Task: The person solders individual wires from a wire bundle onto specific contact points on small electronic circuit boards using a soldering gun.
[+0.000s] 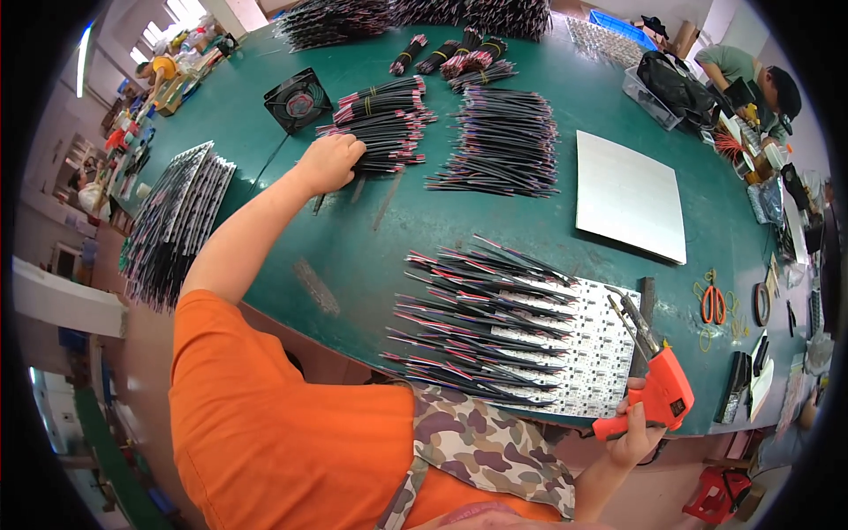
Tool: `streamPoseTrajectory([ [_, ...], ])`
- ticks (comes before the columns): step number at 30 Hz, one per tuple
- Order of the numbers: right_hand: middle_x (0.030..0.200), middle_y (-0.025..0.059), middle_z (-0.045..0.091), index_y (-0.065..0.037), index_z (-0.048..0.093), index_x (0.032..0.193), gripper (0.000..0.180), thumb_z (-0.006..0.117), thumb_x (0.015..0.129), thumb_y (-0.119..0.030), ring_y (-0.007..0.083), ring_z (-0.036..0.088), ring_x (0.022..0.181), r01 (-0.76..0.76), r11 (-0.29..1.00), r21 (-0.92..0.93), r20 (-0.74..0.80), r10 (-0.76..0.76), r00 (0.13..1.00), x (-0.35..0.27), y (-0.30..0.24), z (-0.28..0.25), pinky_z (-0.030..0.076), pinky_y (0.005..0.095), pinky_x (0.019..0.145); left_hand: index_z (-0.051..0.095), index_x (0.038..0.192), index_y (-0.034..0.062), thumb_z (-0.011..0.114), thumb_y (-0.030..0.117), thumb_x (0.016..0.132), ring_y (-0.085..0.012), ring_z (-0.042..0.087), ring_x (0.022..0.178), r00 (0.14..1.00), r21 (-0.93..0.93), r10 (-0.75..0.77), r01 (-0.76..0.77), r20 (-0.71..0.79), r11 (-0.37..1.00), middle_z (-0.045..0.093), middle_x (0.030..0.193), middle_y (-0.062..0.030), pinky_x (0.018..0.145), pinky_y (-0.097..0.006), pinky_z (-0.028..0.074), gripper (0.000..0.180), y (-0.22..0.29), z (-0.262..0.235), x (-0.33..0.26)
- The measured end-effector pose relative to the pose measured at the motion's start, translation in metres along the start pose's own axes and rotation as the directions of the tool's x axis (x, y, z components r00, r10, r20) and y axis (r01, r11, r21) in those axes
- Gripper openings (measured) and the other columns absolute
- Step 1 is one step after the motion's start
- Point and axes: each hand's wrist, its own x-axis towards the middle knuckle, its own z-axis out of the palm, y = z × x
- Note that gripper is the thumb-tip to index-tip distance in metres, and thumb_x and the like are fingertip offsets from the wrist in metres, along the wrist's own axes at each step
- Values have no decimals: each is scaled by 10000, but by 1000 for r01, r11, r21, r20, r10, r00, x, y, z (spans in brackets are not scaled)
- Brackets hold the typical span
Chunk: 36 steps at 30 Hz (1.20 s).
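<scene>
My left hand (334,164) is closed at the left end of a stack of black cut wires (380,141) with red and white tips. What its fingers hold is hidden, though a short dark end shows below the hand. In my right hand (636,440) is a red soldering gun (666,389), gripped by its handle, its metal tip pointing up and left. Beside the tip lies a white circuit board panel (601,353). Rows of black, red and white wires (477,327) run across the panel's left part and stick out past its left edge.
A second wire stack (505,141) lies right of the first, with tied bundles behind. A small black fan (299,101) stands at the back left, near wired panels (181,221). To the right are a white board (629,194) and orange scissors (713,305). A co-worker (751,84) sits at far right.
</scene>
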Motion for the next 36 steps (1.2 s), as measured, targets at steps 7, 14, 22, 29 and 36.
streamPoseTrajectory([
  [7, 1089, 188, 630, 74, 471, 1297, 478, 621, 872, -85, 118, 562, 705, 14, 999, 32, -28, -13, 1000, -3, 3, -1, 480, 240, 631, 570, 945, 44, 701, 115, 717, -303, 618, 950, 999, -16, 45, -45, 14, 999, 579, 968, -117, 775, -425, 529, 272, 4, -7, 3],
  [14, 1072, 190, 644, 74, 500, 1267, 457, 630, 855, -73, 123, 569, 701, 11, 999, 33, -36, -10, 999, 2, 2, 1, 481, 245, 621, 527, 1008, 46, 684, 141, 823, -345, 610, 931, 973, -110, 110, -89, 202, 990, 555, 1004, -126, 785, -435, 515, 260, 3, -16, 5],
  [22, 1106, 185, 618, 74, 448, 1317, 477, 592, 886, -74, 108, 542, 719, -6, 1000, 14, -3, 6, 1000, 2, 1, 0, 465, 231, 662, 575, 1006, 34, 740, 136, 771, -363, 604, 965, 982, -248, 7, 41, 190, 968, 616, 978, -142, 827, -451, 490, 305, -1, -17, 12],
  [29, 1112, 187, 615, 67, 451, 1318, 473, 589, 888, -74, 107, 533, 714, 14, 1000, -7, 8, -14, 1000, 2, -1, -4, 464, 234, 663, 607, 968, 10, 730, 213, 803, -370, 600, 954, 964, -217, 29, 30, 266, 976, 618, 952, -161, 823, -448, 482, 289, -17, -35, 23],
  [36, 1116, 189, 611, 67, 434, 1331, 480, 580, 895, -68, 104, 528, 710, 14, 1000, 19, 12, -15, 1000, 2, -2, -1, 460, 229, 661, 600, 915, 23, 694, 336, 851, -364, 617, 958, 935, -142, 19, 33, 354, 989, 643, 964, -161, 814, -456, 489, 333, -10, -36, 22],
])
